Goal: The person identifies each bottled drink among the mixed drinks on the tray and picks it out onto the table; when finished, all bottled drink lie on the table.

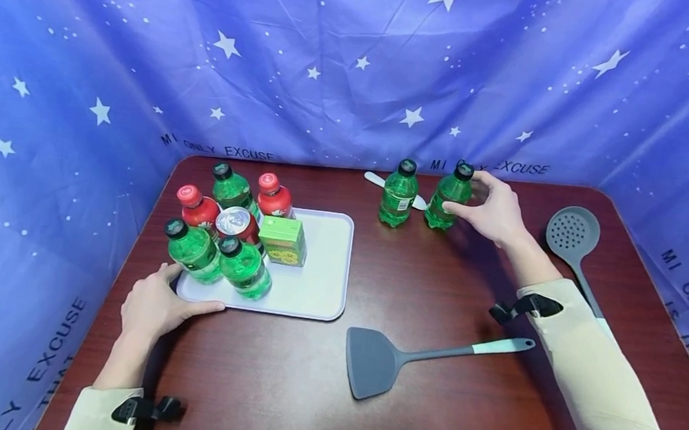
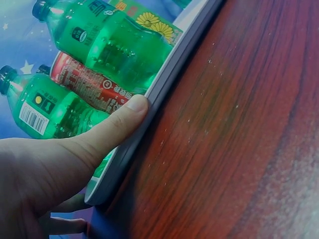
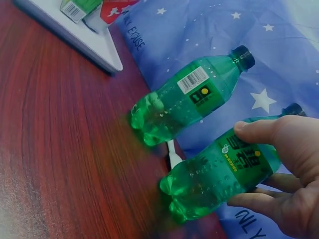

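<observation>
My left hand (image 1: 152, 300) holds the near left corner of a white tray (image 1: 327, 269). In the left wrist view its thumb lies on the tray's rim, while the other fingers are partly hidden. Several green soda bottles (image 1: 245, 271), red-capped bottles (image 1: 198, 208), a red can (image 1: 236, 224) and a green drink carton (image 1: 283, 241) stand crowded on the tray. At the back right, my right hand (image 1: 494, 209) grips another green soda bottle (image 3: 214, 181) between thumb and fingers. Just left of it stands a similar green bottle (image 1: 399, 196), untouched.
Behind the two right-hand bottles lies a white spoon (image 1: 375, 178), partly covered by them. A grey spatula (image 1: 373, 367) with a pale green handle lies at front centre. The slotted skimmer (image 1: 573, 237) rests along the right edge. A starry blue curtain (image 1: 355, 105) surrounds the table.
</observation>
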Motion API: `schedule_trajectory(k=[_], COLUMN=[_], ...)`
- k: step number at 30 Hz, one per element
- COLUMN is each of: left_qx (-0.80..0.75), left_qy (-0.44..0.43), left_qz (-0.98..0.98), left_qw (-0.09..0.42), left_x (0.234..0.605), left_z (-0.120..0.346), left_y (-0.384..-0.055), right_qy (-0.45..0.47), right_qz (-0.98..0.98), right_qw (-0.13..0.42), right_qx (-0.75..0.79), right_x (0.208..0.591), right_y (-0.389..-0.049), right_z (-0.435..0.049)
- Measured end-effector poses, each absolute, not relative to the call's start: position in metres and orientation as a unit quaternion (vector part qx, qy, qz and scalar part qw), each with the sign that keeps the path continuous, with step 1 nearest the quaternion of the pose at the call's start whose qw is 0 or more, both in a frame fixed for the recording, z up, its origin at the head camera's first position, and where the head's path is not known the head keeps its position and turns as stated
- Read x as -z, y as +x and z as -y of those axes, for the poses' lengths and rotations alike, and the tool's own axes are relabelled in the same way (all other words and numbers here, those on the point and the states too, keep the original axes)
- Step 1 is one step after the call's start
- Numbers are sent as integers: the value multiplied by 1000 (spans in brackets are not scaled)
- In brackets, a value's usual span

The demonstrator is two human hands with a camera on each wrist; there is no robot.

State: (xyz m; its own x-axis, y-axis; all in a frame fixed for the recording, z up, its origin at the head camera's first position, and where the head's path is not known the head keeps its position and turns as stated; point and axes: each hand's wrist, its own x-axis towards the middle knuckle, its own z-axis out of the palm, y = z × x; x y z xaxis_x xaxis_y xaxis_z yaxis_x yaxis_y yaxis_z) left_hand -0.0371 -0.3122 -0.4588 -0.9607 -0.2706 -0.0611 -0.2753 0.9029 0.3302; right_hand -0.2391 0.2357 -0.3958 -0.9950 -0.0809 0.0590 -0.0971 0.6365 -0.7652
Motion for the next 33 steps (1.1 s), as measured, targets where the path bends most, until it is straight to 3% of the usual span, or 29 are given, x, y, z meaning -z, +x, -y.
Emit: schedule_trajectory(k=[16,23,33], left_qx=[-174,-171,-163], left_qy=[-140,-141,-145], left_qz=[-975,-975,-975], left_qw=[11,17,25], left_x=[458,457,457], left_z=[311,312,312], left_y=[-37,-39,-39], right_qy=[84,79,104], right_qz=[921,902,856], right_qw=[24,0,84], right_qx=[-381,-425,-500], right_x=[397,367,307], right_y=[-245,-251,-254], right_z=[-236,-234,-208])
